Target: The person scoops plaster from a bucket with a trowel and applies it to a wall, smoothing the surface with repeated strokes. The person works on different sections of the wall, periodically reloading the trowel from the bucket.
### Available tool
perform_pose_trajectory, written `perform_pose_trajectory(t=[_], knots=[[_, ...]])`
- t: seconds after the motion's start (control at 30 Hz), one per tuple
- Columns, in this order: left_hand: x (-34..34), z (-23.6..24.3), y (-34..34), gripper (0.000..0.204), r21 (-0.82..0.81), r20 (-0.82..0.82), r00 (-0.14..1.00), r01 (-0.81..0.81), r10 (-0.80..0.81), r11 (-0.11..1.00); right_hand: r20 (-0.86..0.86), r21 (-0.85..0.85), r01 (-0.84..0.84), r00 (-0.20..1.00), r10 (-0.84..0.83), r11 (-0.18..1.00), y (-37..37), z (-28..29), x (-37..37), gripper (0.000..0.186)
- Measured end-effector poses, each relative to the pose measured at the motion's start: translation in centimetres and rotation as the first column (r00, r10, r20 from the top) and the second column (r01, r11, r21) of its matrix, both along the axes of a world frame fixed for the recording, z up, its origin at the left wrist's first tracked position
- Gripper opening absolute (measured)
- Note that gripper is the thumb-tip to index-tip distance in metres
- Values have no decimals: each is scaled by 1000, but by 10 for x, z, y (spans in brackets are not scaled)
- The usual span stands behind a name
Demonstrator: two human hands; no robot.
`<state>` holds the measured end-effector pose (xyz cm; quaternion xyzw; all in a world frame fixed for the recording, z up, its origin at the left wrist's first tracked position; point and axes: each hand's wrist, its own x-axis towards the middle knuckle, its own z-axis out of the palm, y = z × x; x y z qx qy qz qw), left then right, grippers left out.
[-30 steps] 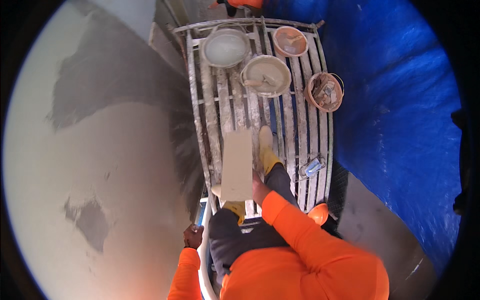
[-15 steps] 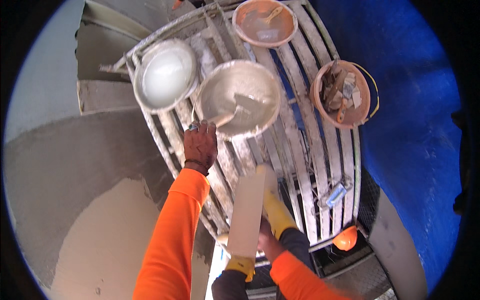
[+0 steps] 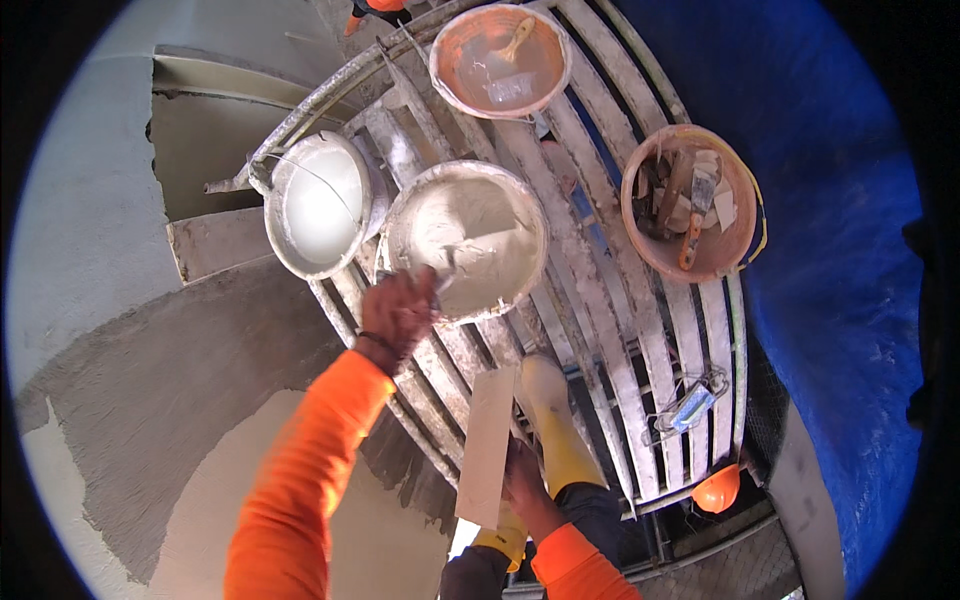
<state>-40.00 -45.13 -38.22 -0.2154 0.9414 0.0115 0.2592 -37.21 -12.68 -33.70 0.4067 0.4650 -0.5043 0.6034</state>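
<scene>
My left hand [image 3: 395,315] reaches forward over the slatted scaffold platform [image 3: 610,340] and closes on the handle of a trowel [image 3: 447,268]. Its blade lies in the wet plaster of a round white bucket [image 3: 535,215]. My right hand [image 3: 522,487] is low by my knees, holding a flat pale rectangular board [image 3: 487,442] by its lower end. The board stands almost on edge beside my yellow boot [image 3: 560,430].
A white bucket of pale liquid [image 3: 315,205] sits left of the plaster bucket. Two orange buckets stand further off, one with water and a brush [image 3: 497,60], one with tools [image 3: 690,200]. Part-plastered wall [image 3: 150,400] lies left, blue tarp [image 3: 830,200] right, orange helmet [image 3: 716,490] below.
My left arm has come up from beside my body and stretched out to the plaster bucket, where the hand now grips the trowel. The right hand still holds the board.
</scene>
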Motion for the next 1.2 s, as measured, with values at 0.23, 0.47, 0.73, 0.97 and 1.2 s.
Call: perform_pose_trajectory(t=[0.23, 0.47, 0.73, 0.97, 1.2], knots=[[13, 50, -37, 36, -255, -52, 997, 36, -51, 966, 41, -7, -47, 998, 47, 999, -6, 4, -5, 42], [4, 23, -41, 44, 328, 251, 925, -359, 286, 874, -97, 56, -183, 977, 187, 982, -5, -4, 6, 45], [32, 12, -46, 76, 534, 686, 287, -823, 668, -196, -95, 91, -199, 974, 208, 976, -4, -7, 3, 45], [40, -21, -6, 74, 682, 558, 386, -718, 735, -140, -111, 86, -227, 966, 235, 970, -2, -14, 5, 50], [55, -29, 19, 70, 800, 463, 398, -573, 792, -180, -195, 105, -201, 956, 219, 974, 9, -45, -9, 35]])
